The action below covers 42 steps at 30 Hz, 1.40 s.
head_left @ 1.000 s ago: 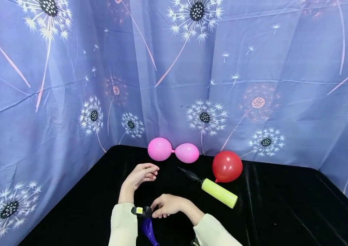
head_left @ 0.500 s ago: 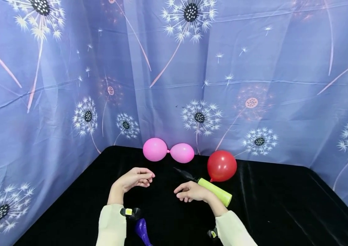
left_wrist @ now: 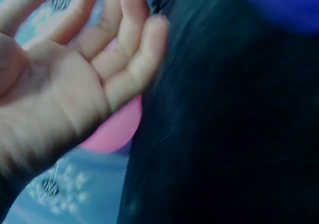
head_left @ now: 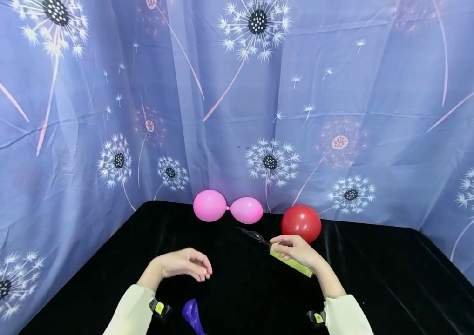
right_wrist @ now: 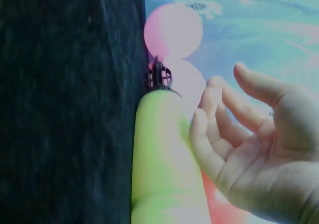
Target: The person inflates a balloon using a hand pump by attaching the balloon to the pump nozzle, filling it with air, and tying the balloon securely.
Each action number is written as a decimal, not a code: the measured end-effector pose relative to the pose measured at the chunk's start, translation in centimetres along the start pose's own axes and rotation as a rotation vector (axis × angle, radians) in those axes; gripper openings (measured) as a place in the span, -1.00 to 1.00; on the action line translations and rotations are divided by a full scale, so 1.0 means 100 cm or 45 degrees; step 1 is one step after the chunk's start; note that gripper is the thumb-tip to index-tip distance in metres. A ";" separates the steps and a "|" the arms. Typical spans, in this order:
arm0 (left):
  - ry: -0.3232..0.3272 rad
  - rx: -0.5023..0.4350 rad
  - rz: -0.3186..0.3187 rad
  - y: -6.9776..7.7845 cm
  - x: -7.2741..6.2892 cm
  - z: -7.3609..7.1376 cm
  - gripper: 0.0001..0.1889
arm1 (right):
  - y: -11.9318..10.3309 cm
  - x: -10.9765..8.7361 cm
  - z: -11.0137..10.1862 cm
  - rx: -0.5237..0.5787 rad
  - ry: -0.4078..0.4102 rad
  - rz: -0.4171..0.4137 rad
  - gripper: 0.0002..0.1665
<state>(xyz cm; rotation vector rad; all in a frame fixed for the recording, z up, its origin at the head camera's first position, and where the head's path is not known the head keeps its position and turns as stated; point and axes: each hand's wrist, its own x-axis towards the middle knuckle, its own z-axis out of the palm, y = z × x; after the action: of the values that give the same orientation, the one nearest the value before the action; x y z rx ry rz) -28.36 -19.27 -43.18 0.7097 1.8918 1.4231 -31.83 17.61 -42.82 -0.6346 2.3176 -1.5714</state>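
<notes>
My right hand (head_left: 297, 251) hovers over the hand balloon pump (head_left: 301, 268), covering part of its yellow-green barrel in the head view. In the right wrist view the fingers (right_wrist: 199, 134) are loosely bent beside the barrel (right_wrist: 164, 159), not wrapped round it. The pump's black nozzle (head_left: 254, 236) points to the far left. My left hand (head_left: 184, 264) is held over the black cloth, fingers relaxed and nothing in them. Nearer the front lies a limp purple balloon (head_left: 192, 315), to the right of the left wrist camera.
Two joined pink balloons (head_left: 247, 210) rest at the back edge of the black-covered table (head_left: 388, 270). A round red balloon (head_left: 301, 220) sits just behind the pump. Blue dandelion-print curtain (head_left: 228, 139) encloses the back and left side.
The right hand has moved from beside the purple balloon, rightwards and away, to the pump. The left hand has lowered slightly towards the front. The head view has shifted a little.
</notes>
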 end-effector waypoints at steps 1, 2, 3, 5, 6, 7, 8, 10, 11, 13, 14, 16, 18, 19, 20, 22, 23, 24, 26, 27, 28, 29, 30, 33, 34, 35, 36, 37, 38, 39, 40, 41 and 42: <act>-0.066 -0.002 0.008 -0.002 -0.001 0.006 -0.57 | 0.002 -0.001 -0.002 0.004 0.034 0.011 -0.50; -0.137 0.005 0.020 -0.004 -0.002 0.012 -0.58 | 0.004 -0.002 -0.003 0.002 0.071 0.013 -0.50; -0.202 0.022 0.020 -0.005 -0.003 0.017 -0.59 | 0.006 -0.003 -0.004 -0.007 0.112 0.024 -0.51; -0.302 0.085 0.001 -0.006 -0.004 0.027 -0.62 | 0.009 -0.003 -0.005 -0.024 0.187 0.028 -0.52; -0.334 0.123 -0.021 -0.006 -0.005 0.030 -0.63 | 0.010 -0.003 -0.006 -0.036 0.228 0.037 -0.53; -0.354 0.160 -0.049 -0.006 -0.005 0.033 -0.65 | 0.011 -0.002 -0.006 -0.051 0.267 0.041 -0.54; -0.366 0.206 -0.055 -0.005 -0.006 0.035 -0.66 | 0.012 -0.002 -0.007 -0.069 0.307 0.043 -0.55; -0.367 0.298 -0.072 -0.003 -0.005 0.039 -0.68 | 0.014 -0.001 -0.008 -0.093 0.372 0.045 -0.57; -0.364 0.343 -0.074 -0.002 -0.005 0.041 -0.69 | 0.014 0.000 -0.009 -0.098 0.400 0.050 -0.58; -0.352 0.417 -0.083 0.000 -0.004 0.045 -0.68 | 0.016 0.000 -0.011 -0.104 0.439 0.066 -0.58; -0.342 0.447 -0.090 0.001 -0.004 0.048 -0.68 | 0.017 -0.001 -0.012 -0.107 0.453 0.077 -0.58; -0.307 0.514 -0.101 0.004 -0.003 0.054 -0.68 | 0.019 -0.002 -0.013 -0.109 0.461 0.093 -0.58; -0.259 0.549 -0.123 0.006 -0.001 0.062 -0.71 | 0.022 -0.002 -0.015 -0.102 0.459 0.099 -0.57; -0.229 0.570 -0.127 0.008 -0.001 0.065 -0.73 | 0.022 -0.002 -0.015 -0.098 0.462 0.100 -0.56; -0.198 0.596 -0.126 0.009 0.000 0.068 -0.77 | 0.023 -0.002 -0.015 -0.101 0.463 0.095 -0.56; -0.132 0.635 -0.119 0.010 0.001 0.074 -0.83 | 0.025 -0.001 -0.015 -0.100 0.481 0.088 -0.58; -0.109 0.646 -0.112 0.011 0.001 0.076 -0.86 | 0.026 -0.001 -0.015 -0.101 0.494 0.083 -0.59; -0.086 0.667 -0.106 0.011 0.001 0.077 -0.89 | 0.027 0.000 -0.014 -0.105 0.502 0.082 -0.60; -0.045 0.746 -0.088 0.010 -0.004 0.080 -0.89 | 0.028 0.002 -0.013 -0.134 0.505 0.058 -0.61; -0.033 0.798 -0.074 0.009 -0.007 0.081 -0.86 | 0.029 0.003 -0.012 -0.148 0.508 0.049 -0.61; -0.024 0.828 -0.061 0.008 -0.012 0.082 -0.82 | 0.030 0.003 -0.011 -0.162 0.507 0.042 -0.62; -0.016 0.850 -0.047 0.007 -0.016 0.082 -0.78 | 0.030 0.004 -0.010 -0.175 0.506 0.039 -0.62; -0.010 0.859 -0.029 0.006 -0.021 0.083 -0.74 | 0.031 0.004 -0.009 -0.192 0.510 0.038 -0.62; 0.007 0.850 0.013 0.004 -0.028 0.085 -0.66 | 0.031 0.004 -0.009 -0.215 0.543 0.059 -0.64; 0.023 0.845 0.015 0.004 -0.028 0.086 -0.67 | 0.031 0.003 -0.009 -0.219 0.550 0.064 -0.65; 0.043 0.870 0.022 0.004 -0.028 0.087 -0.69 | 0.031 0.003 -0.010 -0.223 0.557 0.068 -0.65; 0.061 0.879 0.018 0.004 -0.027 0.088 -0.73 | 0.031 0.003 -0.010 -0.230 0.563 0.070 -0.65; 0.082 0.898 0.010 0.005 -0.025 0.088 -0.77 | 0.031 0.002 -0.011 -0.229 0.563 0.071 -0.65; 0.093 0.907 0.003 0.005 -0.024 0.088 -0.81 | 0.031 0.002 -0.011 -0.232 0.560 0.071 -0.65; 0.101 0.902 -0.001 0.005 -0.023 0.087 -0.83 | 0.031 0.002 -0.012 -0.233 0.557 0.072 -0.64; 0.099 0.855 -0.008 0.005 -0.022 0.086 -0.86 | 0.032 0.002 -0.012 -0.237 0.555 0.071 -0.64; 0.087 0.787 -0.013 0.005 -0.021 0.083 -0.87 | 0.032 0.003 -0.012 -0.237 0.559 0.074 -0.64; 0.072 0.702 -0.015 0.005 -0.020 0.081 -0.88 | 0.032 0.003 -0.012 -0.239 0.562 0.075 -0.64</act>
<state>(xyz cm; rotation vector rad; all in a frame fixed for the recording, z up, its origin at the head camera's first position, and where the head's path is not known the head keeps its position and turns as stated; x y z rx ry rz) -20.86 -15.73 -43.89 0.9124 2.3558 0.9150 -33.28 19.47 -45.33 -0.2701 2.7977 -1.6081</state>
